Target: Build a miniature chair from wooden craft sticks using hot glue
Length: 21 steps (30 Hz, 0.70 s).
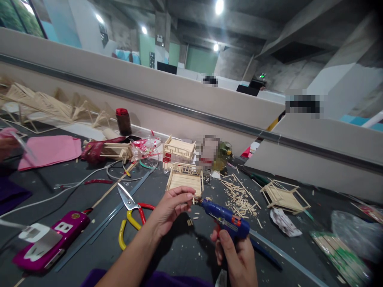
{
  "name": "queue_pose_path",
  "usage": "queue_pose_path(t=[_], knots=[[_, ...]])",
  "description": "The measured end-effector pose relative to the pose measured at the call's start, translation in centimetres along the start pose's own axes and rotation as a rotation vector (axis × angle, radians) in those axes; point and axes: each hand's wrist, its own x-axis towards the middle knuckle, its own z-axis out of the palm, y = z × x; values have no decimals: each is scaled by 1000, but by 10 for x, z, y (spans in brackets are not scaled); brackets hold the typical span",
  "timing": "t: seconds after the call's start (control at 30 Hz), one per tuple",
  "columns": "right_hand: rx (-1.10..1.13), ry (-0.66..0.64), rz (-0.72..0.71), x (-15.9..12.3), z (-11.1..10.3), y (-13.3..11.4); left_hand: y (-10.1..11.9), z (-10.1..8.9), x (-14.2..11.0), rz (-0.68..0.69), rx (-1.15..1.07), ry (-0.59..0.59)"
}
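Note:
My left hand is closed in a pinch on a tiny wooden stick piece, held just in front of the nozzle of a blue glue gun. My right hand grips the gun's handle, a finger on the red trigger. Right behind my left hand stands a small stick-built model, a flat platform with rails. A second taller stick frame stands behind it. Loose cut sticks lie scattered to the right on the dark table.
Yellow-and-red scissors lie left of my hand, a magenta device further left. Another stick frame sits right, plastic bags of sticks at far right. Another person's hand shows by pink paper. A dark jar stands by the wall.

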Motion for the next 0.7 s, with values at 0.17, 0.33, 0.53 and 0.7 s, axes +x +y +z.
queue_pose_path(t=[0.17, 0.33, 0.53, 0.7], knots=[[15, 4, -4, -1, 1, 3, 1, 0, 1, 1, 6, -17], [25, -1, -8, -1, 0, 5, 2, 0, 0, -1, 3, -10], [15, 8, -10, 0, -1, 7, 1, 2, -1, -3, 3, 2], [15, 6, -4, 0, -1, 7, 1, 1, 0, -3, 3, 0]])
